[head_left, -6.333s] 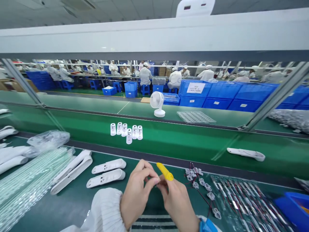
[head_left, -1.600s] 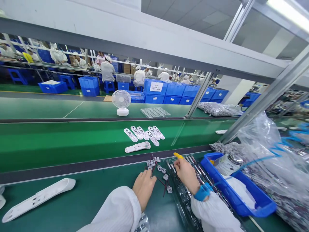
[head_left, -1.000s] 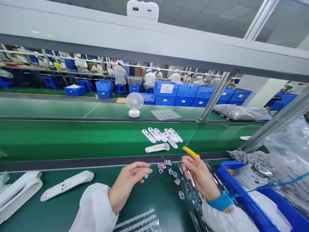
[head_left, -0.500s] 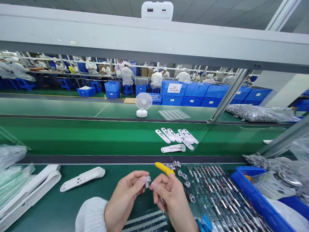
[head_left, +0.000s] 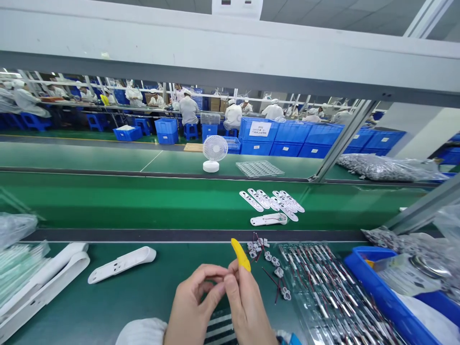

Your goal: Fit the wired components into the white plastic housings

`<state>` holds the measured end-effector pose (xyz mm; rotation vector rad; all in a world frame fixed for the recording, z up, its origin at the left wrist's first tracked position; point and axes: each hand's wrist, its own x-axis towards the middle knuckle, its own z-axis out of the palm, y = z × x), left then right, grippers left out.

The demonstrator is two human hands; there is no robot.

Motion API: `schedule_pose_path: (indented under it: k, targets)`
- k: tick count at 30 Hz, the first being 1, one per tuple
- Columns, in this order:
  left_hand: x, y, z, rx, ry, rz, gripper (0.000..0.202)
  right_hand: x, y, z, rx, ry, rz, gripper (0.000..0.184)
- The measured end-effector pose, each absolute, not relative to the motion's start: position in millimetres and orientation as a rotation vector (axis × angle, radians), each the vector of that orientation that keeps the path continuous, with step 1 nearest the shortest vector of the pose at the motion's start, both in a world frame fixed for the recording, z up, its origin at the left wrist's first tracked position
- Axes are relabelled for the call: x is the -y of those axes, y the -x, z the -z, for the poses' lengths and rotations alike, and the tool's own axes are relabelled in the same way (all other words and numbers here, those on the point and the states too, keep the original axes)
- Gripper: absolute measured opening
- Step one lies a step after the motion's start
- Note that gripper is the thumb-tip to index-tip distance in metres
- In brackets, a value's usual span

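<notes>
My left hand is closed in a pinch, its fingertips against those of my right hand. A small grey part with a red wire showed in the left fingers just before; now the fingers cover it. A yellow finger cot sits on the raised index finger of my right hand, whose thumb is pressed inward. Just beyond lie loose small grey parts with wires. On the right, a clear tray carries rows of slim metal pieces with red wires. A white handle-shaped shell rests to the left.
More long white shells lie at far left. A blue bin holds bagged parts at right. White circuit strips and a white shell sit on the green belt. Behind stands a small white fan; co-workers sit farther back.
My hands have drawn together and dropped slightly, hiding the small grey part. The yellow-tipped finger has turned more upright. Strips and shell on the green belt have shifted right.
</notes>
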<state>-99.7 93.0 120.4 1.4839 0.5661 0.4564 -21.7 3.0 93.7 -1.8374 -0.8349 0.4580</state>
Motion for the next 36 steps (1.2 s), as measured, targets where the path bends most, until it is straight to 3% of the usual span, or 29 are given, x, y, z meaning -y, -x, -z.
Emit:
schedule_pose_path:
  k: [3, 10, 15, 21, 27, 32, 36]
  targets:
    - [-90, 104, -118, -0.438, -1.807, -0.596, 0.014, -3, 24, -83, 0.846, 1.769, -0.415, 0.039]
    - [-82, 106, -117, -0.332, -2.230, -0.466, 0.030, -8, 25, -74, 0.630, 1.659, -0.475, 0.044]
    - [-112, 96, -117, -0.601, -1.806, -0.378, 0.020, -13, -24, -94, 0.712, 1.782, -0.497, 0.043]
    - [-149, 110, -118, -0.766, -1.498, -0.262, 0.052, 26, -72, -91, 0.600, 2.136, -0.208, 0.029]
    - [-145, 117, -119, -0.815, -1.366, -0.194, 0.054, 24, -21, -68, 0.993, 2.719, -0.104, 0.032]
    - [-149, 125, -113, -0.767, -1.413, -0.252, 0.042, -12, 0, -51, 1.208, 2.681, -0.029, 0.011]
    - [-155, 138, -106, -0.772, -1.385, -0.296, 0.046, -20, 1, -46, 1.269, 2.584, -0.029, 0.016]
